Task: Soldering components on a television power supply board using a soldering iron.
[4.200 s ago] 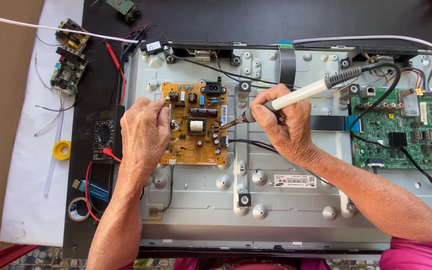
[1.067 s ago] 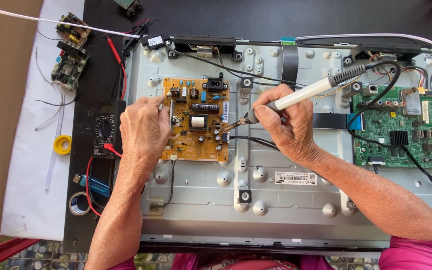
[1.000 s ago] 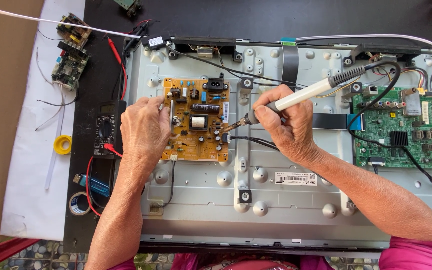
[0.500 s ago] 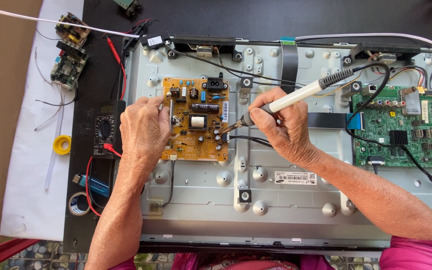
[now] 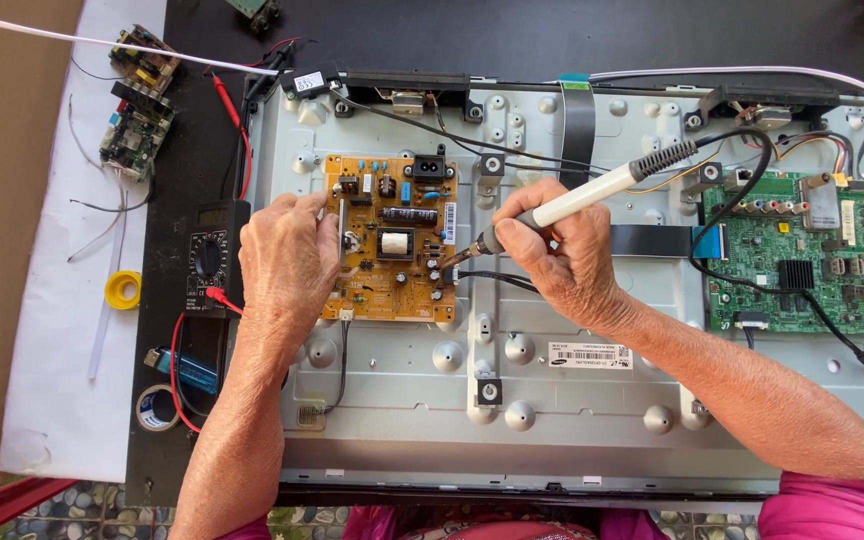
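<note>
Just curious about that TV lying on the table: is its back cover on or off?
Off. The TV's metal rear panel lies bare, with the yellow circuit board and green circuit board exposed.

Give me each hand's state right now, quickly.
Left hand: rests on the yellow circuit board, holding nothing visible.
Right hand: closed on the soldering iron.

Matt grey metal chassis (image 5: 592, 420); glossy white plastic soldering iron (image 5: 592, 195).
</note>
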